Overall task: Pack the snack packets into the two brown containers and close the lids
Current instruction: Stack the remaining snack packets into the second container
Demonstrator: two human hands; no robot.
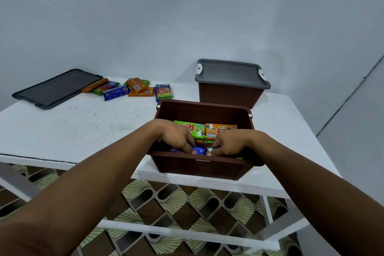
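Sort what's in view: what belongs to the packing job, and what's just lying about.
Job: open brown container; packets inside it; loose packets; grey lid lying flat; lidded brown container; left hand and right hand, both reaching into the open one.
Just there: white table; patterned floor.

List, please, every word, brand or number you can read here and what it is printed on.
No text reads with certainty.
Green packet in the open container: white letters on a red logo, blurred, partly behind the left hand.
Blue packet on the table: red logo, blurred.
Other packets: print too small.
Loose lid, closed container: no text seen.
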